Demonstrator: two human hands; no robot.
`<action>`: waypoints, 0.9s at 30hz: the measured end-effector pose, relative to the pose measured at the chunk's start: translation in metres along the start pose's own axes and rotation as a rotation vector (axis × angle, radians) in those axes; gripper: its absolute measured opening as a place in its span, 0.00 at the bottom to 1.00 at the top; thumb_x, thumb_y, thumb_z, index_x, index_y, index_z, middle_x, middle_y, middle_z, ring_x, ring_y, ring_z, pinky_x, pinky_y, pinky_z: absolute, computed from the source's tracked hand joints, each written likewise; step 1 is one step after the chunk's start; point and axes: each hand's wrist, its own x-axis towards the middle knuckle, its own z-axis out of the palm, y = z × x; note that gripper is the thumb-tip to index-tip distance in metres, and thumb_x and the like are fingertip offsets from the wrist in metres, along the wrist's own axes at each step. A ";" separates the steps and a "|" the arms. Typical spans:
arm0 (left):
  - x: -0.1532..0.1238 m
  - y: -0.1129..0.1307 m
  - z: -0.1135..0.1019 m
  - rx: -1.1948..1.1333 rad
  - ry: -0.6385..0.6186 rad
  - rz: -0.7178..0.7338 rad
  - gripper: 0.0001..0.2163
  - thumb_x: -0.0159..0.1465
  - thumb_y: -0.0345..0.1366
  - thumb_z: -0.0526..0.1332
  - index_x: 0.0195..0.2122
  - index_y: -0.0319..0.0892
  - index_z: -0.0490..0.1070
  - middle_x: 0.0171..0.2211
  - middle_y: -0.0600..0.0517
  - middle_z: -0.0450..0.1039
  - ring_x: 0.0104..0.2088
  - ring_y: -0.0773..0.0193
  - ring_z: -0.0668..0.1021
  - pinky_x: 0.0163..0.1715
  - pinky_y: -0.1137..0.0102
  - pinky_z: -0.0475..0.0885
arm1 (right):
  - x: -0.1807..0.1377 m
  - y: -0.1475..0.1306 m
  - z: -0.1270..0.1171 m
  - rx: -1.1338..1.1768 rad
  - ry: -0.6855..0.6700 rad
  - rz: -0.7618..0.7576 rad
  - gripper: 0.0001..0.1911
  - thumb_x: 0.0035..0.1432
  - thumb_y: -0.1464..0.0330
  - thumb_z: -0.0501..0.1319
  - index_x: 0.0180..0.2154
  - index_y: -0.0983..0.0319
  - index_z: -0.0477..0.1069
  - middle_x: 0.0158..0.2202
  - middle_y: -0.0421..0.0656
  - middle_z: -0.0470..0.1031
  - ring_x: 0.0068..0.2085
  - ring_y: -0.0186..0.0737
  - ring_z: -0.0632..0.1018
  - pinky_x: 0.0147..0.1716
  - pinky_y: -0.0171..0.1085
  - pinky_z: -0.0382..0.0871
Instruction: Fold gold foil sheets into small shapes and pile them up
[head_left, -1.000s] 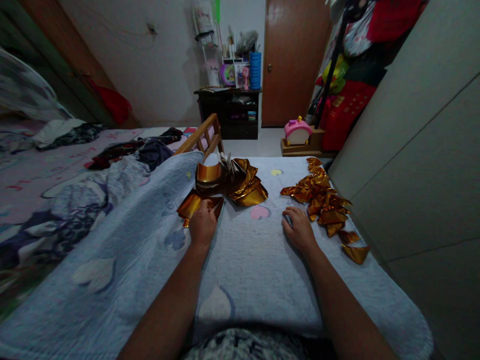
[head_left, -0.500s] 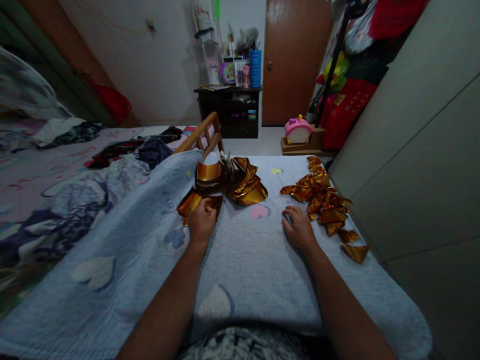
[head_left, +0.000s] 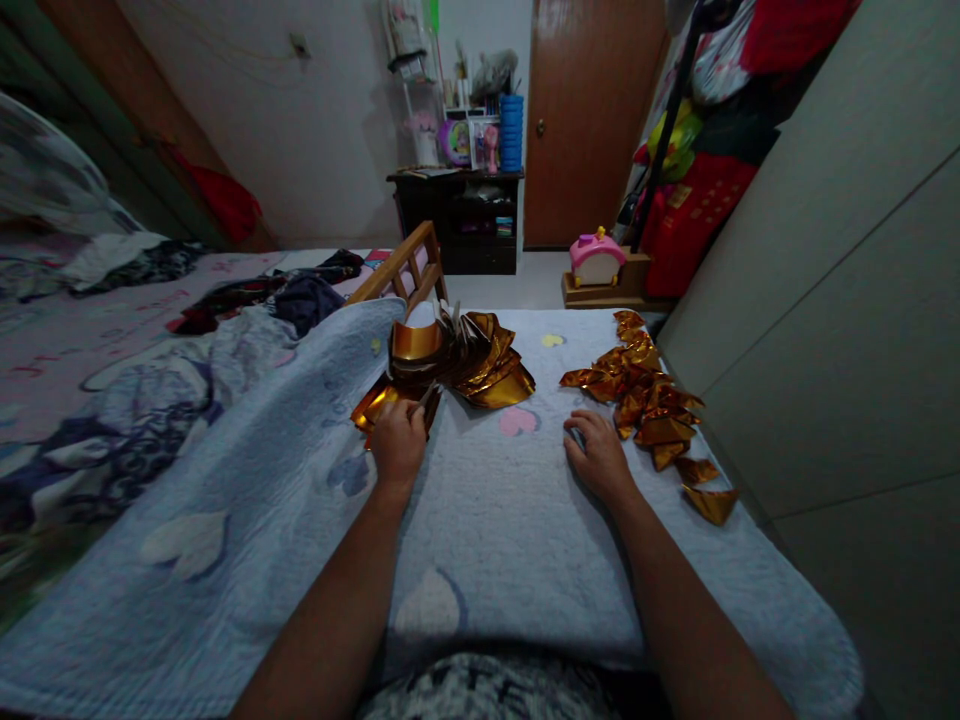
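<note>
A stack of flat gold foil sheets (head_left: pixel 461 362) fans out on the pale blue blanket (head_left: pixel 480 520) ahead of me. My left hand (head_left: pixel 397 445) is closed in a pinch on the near corner of one gold sheet (head_left: pixel 375 403) at the stack's left end. To the right lies a heap of folded gold foil pieces (head_left: pixel 645 400). My right hand (head_left: pixel 598 458) rests on the blanket beside that heap, fingers curled down, touching no piece that I can see.
A wooden bed rail (head_left: pixel 401 268) rises behind the stack. Clothes (head_left: pixel 285 295) lie on the bed at left. A grey cabinet wall (head_left: pixel 825 300) runs along the right. A dark shelf unit (head_left: pixel 457 215), a door (head_left: pixel 589 120) and a pink toy (head_left: pixel 596 258) stand beyond.
My left hand has drawn the corner of the gold sheet slightly up and toward me. The right hand has stayed where it was.
</note>
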 end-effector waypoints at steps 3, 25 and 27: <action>-0.001 0.002 -0.002 -0.061 0.054 0.035 0.07 0.64 0.36 0.58 0.31 0.43 0.73 0.35 0.47 0.76 0.42 0.53 0.77 0.46 0.62 0.72 | 0.000 0.000 -0.001 0.003 -0.003 0.000 0.11 0.59 0.69 0.56 0.41 0.61 0.76 0.50 0.53 0.75 0.54 0.54 0.73 0.57 0.54 0.65; -0.048 0.047 -0.005 -0.566 -0.053 0.569 0.04 0.67 0.34 0.58 0.40 0.43 0.73 0.37 0.50 0.79 0.37 0.63 0.80 0.39 0.70 0.74 | -0.002 -0.018 -0.007 0.144 0.128 -0.042 0.26 0.57 0.69 0.58 0.58 0.63 0.67 0.54 0.55 0.73 0.56 0.54 0.72 0.58 0.54 0.64; -0.054 0.052 -0.006 -0.617 -0.181 0.519 0.05 0.68 0.34 0.58 0.41 0.42 0.73 0.37 0.51 0.79 0.36 0.64 0.80 0.38 0.71 0.74 | -0.003 -0.029 -0.011 0.161 0.122 -0.112 0.32 0.56 0.68 0.60 0.63 0.61 0.62 0.61 0.54 0.67 0.62 0.55 0.67 0.62 0.57 0.58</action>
